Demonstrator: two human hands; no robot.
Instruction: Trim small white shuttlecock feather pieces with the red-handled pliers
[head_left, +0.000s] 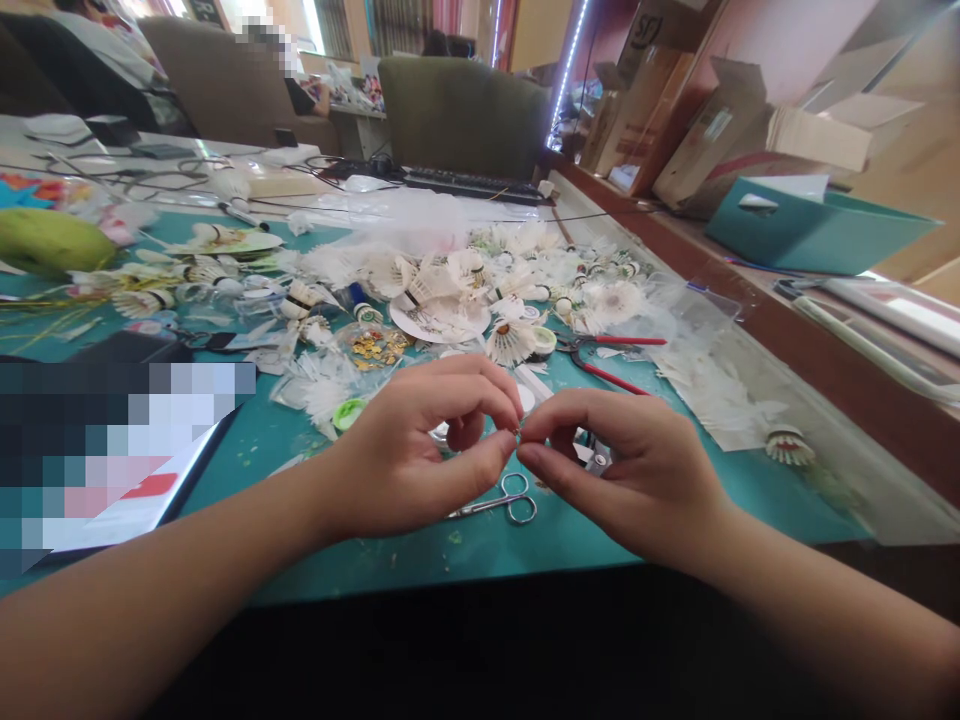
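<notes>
My left hand [420,440] and my right hand [630,470] meet at the fingertips over the near part of the table. Thumb and forefinger of each are pinched together on a tiny gold-coloured piece [517,432], mostly hidden by the fingertips. Just below lies a pair of small silver scissors [480,506]. Behind my right hand are red-handled pliers [626,341] and a partly covered silver metal item [598,461]. Beyond my left hand sit a bright green round lid [349,414] and a heap of small gold pieces [375,346].
Feathered shuttlecocks [514,341] and loose white feathers crowd the green mat [240,470]. A lit screen device [127,530] lies at left, near a green fruit-like object [52,242]. A teal bin [810,230] stands on the right ledge. Other people sit in the background.
</notes>
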